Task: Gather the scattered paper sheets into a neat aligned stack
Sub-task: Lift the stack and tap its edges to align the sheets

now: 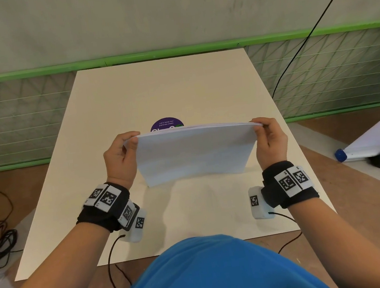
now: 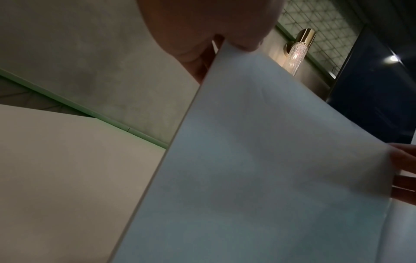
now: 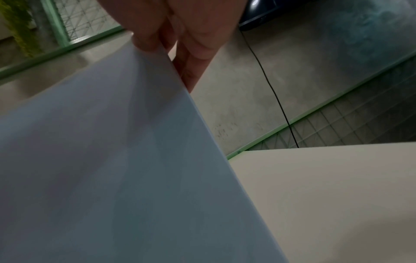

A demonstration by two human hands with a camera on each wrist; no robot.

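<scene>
In the head view, the paper stack [image 1: 195, 152] stands on its long lower edge on the bench [image 1: 167, 86], near the middle and a little toward 6 o'clock. The left hand [image 1: 120, 157] pinches the upper corner at 9 o'clock of the stack, thumb on the near face and fingers behind. The right hand [image 1: 269, 139] pinches the upper corner at 3 o'clock in the same way. The top edge bows a little upward between the two hands. A purple sticker [image 1: 166, 123] shows just behind the stack at 12 o'clock. No loose sheets are visible on the bench.

In the left wrist view, the thumb presses the near face of the stack at its top corner, and the side edge runs straight down to the bench.

In the right wrist view, the fingers [image 3: 193, 58] are curled behind the corner of the stack, and a black cable [image 3: 270, 89] hangs before the wall behind.

I judge that the gathering is done and the step in hand is the squaring of the edges by tapping on the bench. The next move probably calls for a looser pinch, so the sheets can settle level, then for laying the stack flat.
</scene>
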